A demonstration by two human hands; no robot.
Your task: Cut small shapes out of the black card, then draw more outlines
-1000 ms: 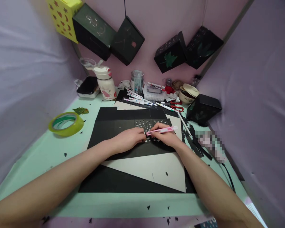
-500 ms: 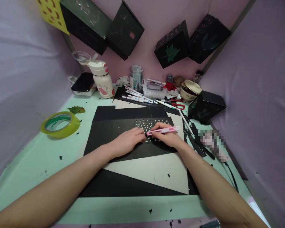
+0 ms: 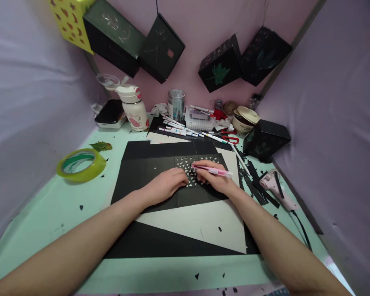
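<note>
The black card [image 3: 144, 168] lay under both hands, on top of a pale board [image 3: 191, 222], with its patch of small cut-outs [image 3: 184, 165] between and partly beneath them. The right hand [image 3: 215, 180] covered part of that patch and held a pink cutter [image 3: 214, 170] in a narrow pinch, the tool's front end low over the holes. The left hand [image 3: 166, 184] rested on the card at the left edge of the patch, fingers together and curled; whether they pinched anything, one could not tell.

Behind the card, white pens [image 3: 180, 130] lay in a loose spread, near red-handled scissors [image 3: 231, 139]. Beyond them stood a clear jar [image 3: 176, 105] with pale, slender things upright inside, and beside it a clear plastic box [image 3: 200, 120], its contents too small to name. Farther right, a cream bowl [image 3: 243, 125] had its lid tilted on top and something dark inside. A white bottle [image 3: 135, 113] stood at the left.

Toward the sides lay a roll of yellow-green tape [image 3: 94, 166], a leaf [image 3: 101, 146] and a pink corded tool [image 3: 280, 193], with a black box [image 3: 267, 139] behind that tool.
</note>
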